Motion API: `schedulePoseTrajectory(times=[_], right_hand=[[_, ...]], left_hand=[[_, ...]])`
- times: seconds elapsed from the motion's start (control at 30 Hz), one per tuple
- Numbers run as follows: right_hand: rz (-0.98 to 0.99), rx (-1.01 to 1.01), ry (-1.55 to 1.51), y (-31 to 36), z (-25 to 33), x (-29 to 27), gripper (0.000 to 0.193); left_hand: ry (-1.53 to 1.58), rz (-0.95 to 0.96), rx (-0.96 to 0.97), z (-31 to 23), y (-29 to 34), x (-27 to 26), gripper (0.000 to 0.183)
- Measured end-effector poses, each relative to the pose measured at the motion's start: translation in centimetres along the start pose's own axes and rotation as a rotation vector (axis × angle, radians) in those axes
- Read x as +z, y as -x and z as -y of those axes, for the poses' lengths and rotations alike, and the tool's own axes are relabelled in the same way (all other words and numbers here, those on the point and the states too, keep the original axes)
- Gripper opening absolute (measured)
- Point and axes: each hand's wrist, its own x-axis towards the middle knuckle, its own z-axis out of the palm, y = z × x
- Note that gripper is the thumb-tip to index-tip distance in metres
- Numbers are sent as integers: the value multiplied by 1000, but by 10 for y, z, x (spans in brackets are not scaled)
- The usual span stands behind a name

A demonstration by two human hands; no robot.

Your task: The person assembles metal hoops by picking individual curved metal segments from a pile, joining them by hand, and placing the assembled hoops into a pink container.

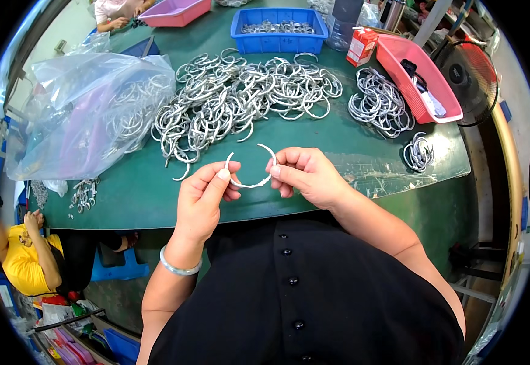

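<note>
Between my two hands is an open silver metal ring, like a bangle (250, 185), with its gap pointing away from me. My left hand (205, 191) pinches its left side between thumb and fingers. On the opposite side, my right hand (307, 173) grips it the same way, near a small lump on the ring. Just beyond my hands, a large heap of similar open silver rings (240, 91) spreads over the green table (143, 201). A smaller pile of rings (379, 103) lies to the right, and a little bunch (419, 152) rests nearer the right edge.
A clear plastic bag (82, 109) with rings inside fills the left. Small metal parts (84, 194) lie near the left edge. Behind the heap stands a blue bin (280, 39); a pink basket (414, 85), red box (361, 47) and fan (469, 82) stand right. Two other people sit nearby.
</note>
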Motion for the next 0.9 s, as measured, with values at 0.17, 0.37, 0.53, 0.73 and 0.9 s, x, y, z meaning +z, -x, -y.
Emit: schedulePoseTrajectory(times=[0.17,0.37,0.53,0.73,0.9], right_hand=[[-6,-60,0,-2,-1,-3,14],[-15,-140,31,-2,-6,-5,17],[-10,-172,60,1,-10,-5,20],[3,-190,75,-3,-9,-7,20],[-9,-209,111,0,-9,-6,20]], left_hand=[[-3,16,115,-6,2,6,18],[-586,101,683,-18,6,7,17],[-705,100,812,-21,11,15,20],[-720,86,853,-25,7,14,21],[-693,58,874,-21,8,11,20]])
